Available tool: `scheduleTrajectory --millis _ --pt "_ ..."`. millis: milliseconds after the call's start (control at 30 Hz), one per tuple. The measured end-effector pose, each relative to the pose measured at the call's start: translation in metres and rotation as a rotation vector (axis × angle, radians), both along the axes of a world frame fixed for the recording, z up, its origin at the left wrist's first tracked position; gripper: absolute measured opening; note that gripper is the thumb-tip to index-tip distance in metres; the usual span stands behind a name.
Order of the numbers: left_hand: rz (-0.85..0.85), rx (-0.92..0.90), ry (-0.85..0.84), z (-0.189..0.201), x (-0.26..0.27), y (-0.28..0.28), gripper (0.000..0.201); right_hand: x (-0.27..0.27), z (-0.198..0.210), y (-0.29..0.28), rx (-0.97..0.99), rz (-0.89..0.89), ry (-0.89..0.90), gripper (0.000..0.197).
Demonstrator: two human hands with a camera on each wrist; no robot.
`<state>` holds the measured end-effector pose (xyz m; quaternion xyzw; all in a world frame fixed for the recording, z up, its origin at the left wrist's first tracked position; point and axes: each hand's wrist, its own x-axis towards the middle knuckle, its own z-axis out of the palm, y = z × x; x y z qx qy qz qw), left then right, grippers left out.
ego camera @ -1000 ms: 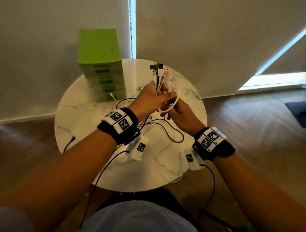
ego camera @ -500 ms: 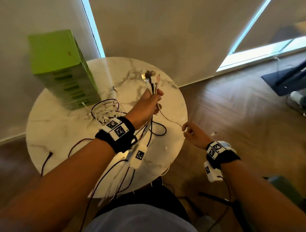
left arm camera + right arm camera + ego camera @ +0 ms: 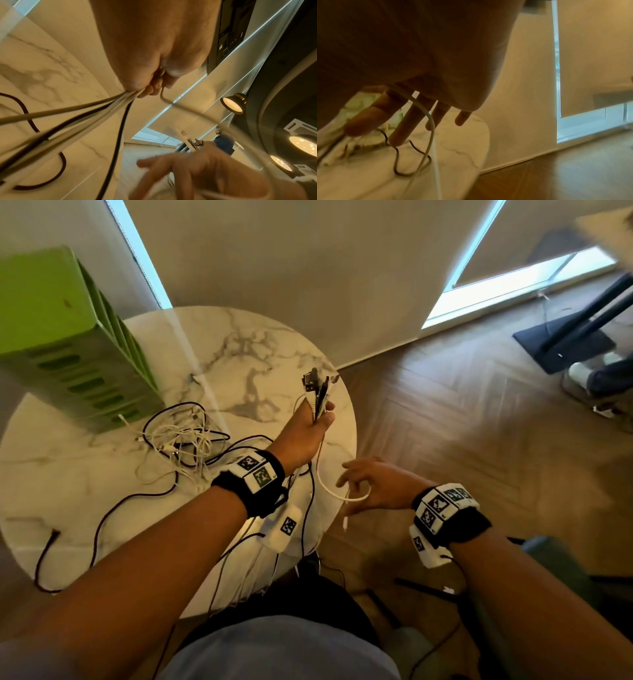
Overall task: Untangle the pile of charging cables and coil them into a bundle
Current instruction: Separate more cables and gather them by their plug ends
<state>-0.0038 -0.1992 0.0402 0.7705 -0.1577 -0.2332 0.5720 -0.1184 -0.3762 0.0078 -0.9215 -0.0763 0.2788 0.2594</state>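
Observation:
My left hand [image 3: 317,422] is raised over the right part of the round marble table [image 3: 239,344] and grips a bunch of white and black cable ends, their plugs [image 3: 313,381] sticking up. Below my left hand's fist [image 3: 154,83] the gripped cables [image 3: 82,116] fan out. One white cable [image 3: 325,484] loops down to my right hand [image 3: 358,484], just off the table's edge. In the right wrist view its fingers [image 3: 402,128] are straight and spread, and the white cable [image 3: 429,121] drapes across them. A tangled pile of cables [image 3: 185,440] lies mid-table.
A green drawer box [image 3: 68,344] stands at the table's back left. A dark cable [image 3: 99,525] trails over the table's near left edge. Wood floor [image 3: 479,422] lies to the right, with a dark stand base [image 3: 565,344] at the far right.
My right hand drew the white cable away from the left hand to the right; its pinch has since loosened into spread fingers. The left hand keeps its grip on the bunch.

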Motion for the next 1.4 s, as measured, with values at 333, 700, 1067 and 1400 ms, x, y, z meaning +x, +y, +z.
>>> scheduleTrajectory --millis 333,700,1067,1400 --pt "-0.009 -0.021 -0.015 -0.008 0.001 -0.004 0.016 0.021 0.018 0.021 0.182 -0.239 0.074 0.096" --pt "0.075 -0.285 0.233 0.018 0.017 0.032 0.034 0.006 -0.025 -0.039 -0.042 -0.484 -0.022 0.024" --pt "-0.027 -0.494 0.489 0.033 0.004 0.043 0.036 0.017 0.004 0.035 0.243 -0.281 -0.224 0.094" --pt "0.147 -0.353 0.295 0.022 0.016 0.049 0.038 0.032 0.033 0.066 0.375 -0.407 -0.454 0.023"
